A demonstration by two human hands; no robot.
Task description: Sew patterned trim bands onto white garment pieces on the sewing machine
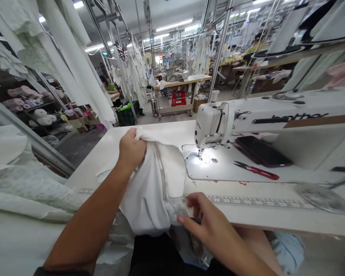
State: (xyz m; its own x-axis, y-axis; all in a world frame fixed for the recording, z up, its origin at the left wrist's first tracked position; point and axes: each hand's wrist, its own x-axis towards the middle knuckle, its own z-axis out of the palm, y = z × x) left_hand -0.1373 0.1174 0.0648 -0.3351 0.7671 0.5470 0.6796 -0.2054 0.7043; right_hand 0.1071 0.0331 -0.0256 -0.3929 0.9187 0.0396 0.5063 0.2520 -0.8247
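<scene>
A piece of white fabric (149,191) hangs over the front edge of the white sewing table (172,132). My left hand (131,149) is closed on its upper end, lifting it above the tabletop. At the fabric's lower right is my right hand (202,216), its thumb and fingers apart, the thumb close to the gathered edge. The lit needle area of the white sewing machine (212,126) lies to the right of the fabric. A measuring tape strip (232,201) runs along the table near my right hand.
Red-handled thread snips (257,170) and a dark phone (263,151) lie right of the needle. A clear round dish (323,197) sits at the right. Pale fabric (20,180) is piled at the left, and more cloth (71,57) hangs above. People sit at tables farther back.
</scene>
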